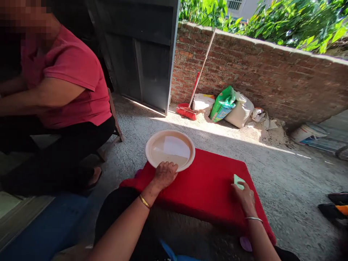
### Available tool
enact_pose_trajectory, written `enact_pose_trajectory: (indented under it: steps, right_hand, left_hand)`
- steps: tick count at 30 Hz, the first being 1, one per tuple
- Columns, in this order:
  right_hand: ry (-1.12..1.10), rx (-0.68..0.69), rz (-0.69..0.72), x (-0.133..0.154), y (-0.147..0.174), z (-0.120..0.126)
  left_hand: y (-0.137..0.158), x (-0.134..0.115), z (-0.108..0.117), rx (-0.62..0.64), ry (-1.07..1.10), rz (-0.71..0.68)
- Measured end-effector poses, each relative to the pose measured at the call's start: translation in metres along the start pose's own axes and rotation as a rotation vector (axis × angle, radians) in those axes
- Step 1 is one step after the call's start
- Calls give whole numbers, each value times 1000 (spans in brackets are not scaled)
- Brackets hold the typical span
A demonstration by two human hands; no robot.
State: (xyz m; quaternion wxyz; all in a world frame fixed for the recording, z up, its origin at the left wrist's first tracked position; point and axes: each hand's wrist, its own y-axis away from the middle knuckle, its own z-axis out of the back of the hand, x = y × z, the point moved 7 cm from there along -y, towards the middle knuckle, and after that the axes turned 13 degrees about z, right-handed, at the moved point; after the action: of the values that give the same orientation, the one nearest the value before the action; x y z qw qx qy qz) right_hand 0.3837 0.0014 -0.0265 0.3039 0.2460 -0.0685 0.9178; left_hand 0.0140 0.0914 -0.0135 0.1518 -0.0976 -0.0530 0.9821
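Observation:
A pale basin (149, 145) with water in it stands at the far left end of a low table draped in a red cloth (206, 185). My left hand (165, 174) is closed over the basin's near rim, fingers curled inside the edge. Toward the cloth's right end, my right hand (245, 195) grips a small light-green block (238, 180), which looks like a sponge or a bar of soap. Part of the block is hidden by my fingers.
To the left a person in a red shirt (78, 83) sits on a wooden chair (115, 119). A dark metal door (141, 50) stands behind. Along the brick wall (261, 72) are a red broom (187, 111), a green sack (223, 103), a white sack (240, 110) and a bucket (308, 133).

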Motion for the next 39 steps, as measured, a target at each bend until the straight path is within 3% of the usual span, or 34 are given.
enact_pose_trajectory:
  steps: [3,6,8,10,11,14,17,19,21,23,25,27,29,32,35,37,39]
  right_hand:
    - [-56,95,129,52,39,-50]
    - [-198,296,436,118,108,-115]
    - [-314,443,672,144,144,-138]
    - [-379,417,729,134,142,-130]
    - [-374,334,673,116,126,-115]
    - [-237,56,356,43,58,-54]
    - [-86,-10,67,-2,21,-18]
    - [-66,14,24,4,27,-25]
    - [-114,57,105,34,55,-51]
    - [-213,197,304,79,96,-87]
    - [-327,461,577,121,138,-120]
    - [-401,592,689,129,156,-126]
    - [-418,485,595,101,136,-104]
    - [-312,150,309,21,75,-46]
    - [-152,9,62,-39,38,-11]
    - [-95,-22,18,-44,41,-13]
    - [-126,-31,122,-19,64,-33]
  left_hand:
    - [1,1,1,-1,13,-6]
    - [1,2,0,-3,5,-9]
    - [1,2,0,-8,-2,-5]
    - [0,2,0,-2,-6,-4]
    - [0,1,0,3,-8,-5]
    - [0,0,1,7,-10,-9]
    - [0,0,1,6,-7,-9]
    - [0,0,1,13,-6,-8]
    - [0,1,1,17,-1,-6]
    - [0,1,2,16,-2,-3]
    - [0,1,2,11,-14,1]
    - [0,1,2,8,-23,0]
    - [-1,0,2,10,-18,-11]
    - [-1,0,2,12,-2,-21]
    - [-1,1,2,12,12,-14]
    - [-1,0,2,6,13,-15]
    - [0,0,3,-6,5,-17]
